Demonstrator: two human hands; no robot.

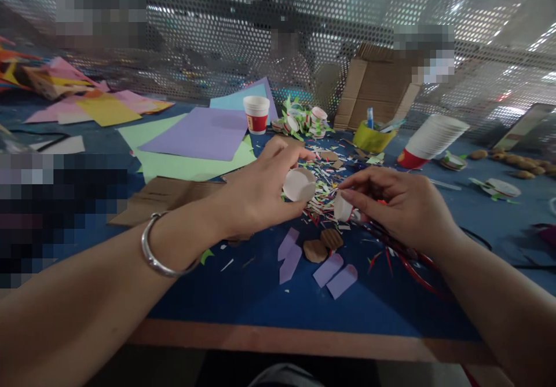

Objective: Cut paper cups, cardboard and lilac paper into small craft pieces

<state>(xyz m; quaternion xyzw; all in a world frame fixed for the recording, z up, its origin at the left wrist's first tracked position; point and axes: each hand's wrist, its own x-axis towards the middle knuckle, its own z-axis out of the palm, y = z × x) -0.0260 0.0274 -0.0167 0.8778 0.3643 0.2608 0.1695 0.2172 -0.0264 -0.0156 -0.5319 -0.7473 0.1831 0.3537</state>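
My left hand (256, 190), with a silver bangle on its wrist, curls round a short white paper cup base (299, 184) with its round face turned to me. A similar small cup base (343, 206) is pinched in the fingers of my right hand (391, 196). Red-handled scissors (419, 271) lie partly hidden beneath my right hand and forearm. Below my hands are several purple paper strips (329, 269) with shaped ends and two small brown cardboard pieces (315, 251). Paper scraps (321, 170) are heaped between and behind my hands.
Purple paper (200, 132) and green sheets lie at left, near flat cardboard (169, 199). Behind stand a paper cup (256, 114), decorated cup pieces (304, 120), a yellow pen holder (376, 136), a tilted cup stack (434, 138) and a cardboard box (377, 86) against a perforated screen.
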